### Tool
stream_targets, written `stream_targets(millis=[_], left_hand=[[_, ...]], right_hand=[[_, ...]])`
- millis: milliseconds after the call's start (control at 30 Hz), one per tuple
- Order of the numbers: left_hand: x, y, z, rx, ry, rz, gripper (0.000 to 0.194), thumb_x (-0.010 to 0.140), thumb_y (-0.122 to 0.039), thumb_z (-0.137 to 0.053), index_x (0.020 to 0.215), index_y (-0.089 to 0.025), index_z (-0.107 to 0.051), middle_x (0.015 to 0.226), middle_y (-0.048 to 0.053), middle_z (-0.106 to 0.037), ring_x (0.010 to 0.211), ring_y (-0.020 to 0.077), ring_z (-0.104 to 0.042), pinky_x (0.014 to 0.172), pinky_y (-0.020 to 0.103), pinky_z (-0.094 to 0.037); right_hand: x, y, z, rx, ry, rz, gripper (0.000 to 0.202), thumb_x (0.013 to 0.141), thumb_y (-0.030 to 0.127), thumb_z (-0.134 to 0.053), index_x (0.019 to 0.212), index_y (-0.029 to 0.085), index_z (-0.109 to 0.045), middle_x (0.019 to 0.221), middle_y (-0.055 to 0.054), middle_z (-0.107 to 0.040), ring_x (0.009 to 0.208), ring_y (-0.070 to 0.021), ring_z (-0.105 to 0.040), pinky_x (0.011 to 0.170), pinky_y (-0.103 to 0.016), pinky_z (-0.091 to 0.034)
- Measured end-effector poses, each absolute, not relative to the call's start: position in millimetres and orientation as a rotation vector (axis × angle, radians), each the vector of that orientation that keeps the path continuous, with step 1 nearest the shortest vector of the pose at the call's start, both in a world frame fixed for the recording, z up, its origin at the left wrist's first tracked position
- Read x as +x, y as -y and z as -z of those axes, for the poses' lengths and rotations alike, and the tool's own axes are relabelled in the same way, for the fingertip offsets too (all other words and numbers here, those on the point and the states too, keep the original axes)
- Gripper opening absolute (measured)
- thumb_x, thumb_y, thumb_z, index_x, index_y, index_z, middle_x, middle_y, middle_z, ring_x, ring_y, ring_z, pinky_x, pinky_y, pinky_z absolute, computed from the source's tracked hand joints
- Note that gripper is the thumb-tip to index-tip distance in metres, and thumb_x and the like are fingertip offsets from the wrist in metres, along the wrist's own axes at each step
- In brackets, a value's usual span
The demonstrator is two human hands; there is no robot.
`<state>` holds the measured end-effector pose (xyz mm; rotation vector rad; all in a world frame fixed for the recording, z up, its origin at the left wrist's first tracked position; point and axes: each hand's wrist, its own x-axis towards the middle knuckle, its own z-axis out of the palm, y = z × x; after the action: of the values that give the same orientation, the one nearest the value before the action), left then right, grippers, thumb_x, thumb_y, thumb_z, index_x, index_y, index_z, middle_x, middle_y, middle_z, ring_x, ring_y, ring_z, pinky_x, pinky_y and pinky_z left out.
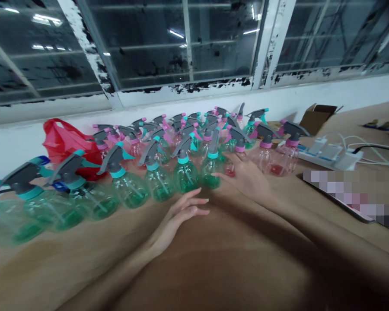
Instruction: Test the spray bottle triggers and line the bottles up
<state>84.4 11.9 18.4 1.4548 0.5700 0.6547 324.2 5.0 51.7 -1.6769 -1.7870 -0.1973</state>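
Note:
My left hand (184,211) hovers over the table just in front of the green spray bottles, fingers stretched and apart, holding nothing. Farther right, my right hand (248,175) reaches in among the bottles with its thumb and a finger spread. Its thumb tip overlaps the edge of a green spray bottle (210,175) with a grey trigger head; whether they touch I cannot tell. Partly hidden behind that hand stands a pink spray bottle (240,149). Another green spray bottle (185,175) is nearest my left fingertips. Each of these bottles has a little coloured liquid or tint at its base.
Several more pink and green spray bottles stand in rows toward the wall. A red plastic bag (65,142) lies behind them on the left. To the right are an open cardboard box (317,119), a white power strip (330,153) with cables, and a flat device (350,194), partly blurred out.

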Motion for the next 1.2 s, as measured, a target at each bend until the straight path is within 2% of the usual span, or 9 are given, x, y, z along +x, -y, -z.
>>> stream_targets(millis=[100,233,400,500,600,933,1067,1133,1200], left_hand=[[98.3,-15.7,-22.3,1.445,-0.554,-0.644,0.041,0.090,-0.035,-0.050,0.130,-0.026,-0.046,0.124,0.007,-0.061,0.105,0.0296,-0.063,0.101,0.051,-0.036],[121.7,-16.8,-27.2,1.442,-0.575,-0.619,0.044,0.088,-0.039,-0.051,0.129,-0.023,-0.047,0.126,0.010,-0.060,0.104,0.0295,-0.063,0.096,0.046,-0.041],[141.5,-13.9,-22.9,1.443,-0.597,-0.588,0.048,0.086,-0.042,-0.054,0.128,-0.022,-0.048,0.127,0.012,-0.058,0.103,0.0297,-0.064,0.089,0.043,-0.046],[145.3,-13.5,-18.5,1.445,-0.615,-0.575,0.047,0.086,-0.043,-0.055,0.128,-0.022,-0.049,0.127,0.012,-0.058,0.102,0.0293,-0.064,0.087,0.043,-0.047],[146.3,-14.1,-16.0,1.447,-0.632,-0.564,0.045,0.086,-0.043,-0.055,0.126,-0.023,-0.050,0.125,0.011,-0.059,0.100,0.0285,-0.066,0.086,0.043,-0.048],[159.9,-12.2,-29.1,1.524,-0.695,-0.605,0.036,0.088,-0.038,-0.053,0.121,-0.021,-0.051,0.123,0.012,-0.059,0.099,0.0268,-0.065,0.086,0.043,-0.049],[172.4,-13.4,-36.8,1.622,-0.725,-0.715,0.044,0.083,-0.033,-0.062,0.123,-0.021,-0.047,0.126,0.012,-0.055,0.111,0.0276,-0.057,0.096,0.046,-0.042],[178.8,-10.4,-42.1,1.678,-0.721,-0.778,0.055,0.080,-0.034,-0.067,0.128,-0.022,-0.043,0.135,0.012,-0.047,0.123,0.0284,-0.047,0.102,0.046,-0.037],[184.1,-4.2,-49.1,1.771,-0.702,-0.837,0.065,0.077,-0.035,-0.071,0.133,-0.025,-0.039,0.144,0.010,-0.037,0.132,0.0291,-0.035,0.106,0.045,-0.032]], right_hand=[[348.1,11.7,-57.8,-1.697,1.707,0.168,0.035,0.086,0.046,-0.054,0.106,0.019,-0.062,0.097,-0.010,-0.069,0.082,-0.0267,-0.067,0.071,-0.039,-0.051],[375.4,14.2,-55.4,-1.786,1.561,0.206,0.031,0.085,0.042,-0.055,0.103,0.017,-0.064,0.094,-0.010,-0.070,0.079,-0.0264,-0.067,0.068,-0.037,-0.050],[380.1,-3.1,-44.6,-1.880,1.481,0.170,0.053,0.082,0.052,-0.055,0.120,0.015,-0.053,0.108,-0.015,-0.066,0.085,-0.0322,-0.066,0.066,-0.040,-0.049],[375.7,-15.8,-40.4,-1.896,1.459,0.104,0.066,0.080,0.061,-0.053,0.126,0.014,-0.047,0.105,-0.016,-0.067,0.087,-0.0335,-0.066,0.064,-0.040,-0.049],[371.8,-25.5,-38.3,-1.923,1.467,0.083,0.065,0.079,0.063,-0.051,0.123,0.015,-0.048,0.100,-0.015,-0.067,0.087,-0.0335,-0.065,0.064,-0.040,-0.048],[365.2,4.5,-42.2,-2.071,1.568,0.220,0.063,0.083,0.065,-0.043,0.118,0.013,-0.049,0.122,-0.021,-0.054,0.086,-0.0341,-0.065,0.060,-0.041,-0.049],[360.2,39.1,-39.9,-2.116,1.626,0.345,0.066,0.080,0.072,-0.038,0.108,0.014,-0.056,0.114,-0.020,-0.058,0.076,-0.0314,-0.067,0.053,-0.037,-0.049],[355.6,54.8,-37.6,-2.094,1.645,0.420,0.069,0.079,0.074,-0.036,0.107,0.014,-0.056,0.110,-0.020,-0.059,0.074,-0.0308,-0.066,0.049,-0.036,-0.048],[348.4,67.8,-34.6,-2.048,1.669,0.472,0.069,0.081,0.073,-0.033,0.107,0.013,-0.056,0.107,-0.021,-0.060,0.080,-0.0333,-0.064,0.047,-0.036,-0.048]])
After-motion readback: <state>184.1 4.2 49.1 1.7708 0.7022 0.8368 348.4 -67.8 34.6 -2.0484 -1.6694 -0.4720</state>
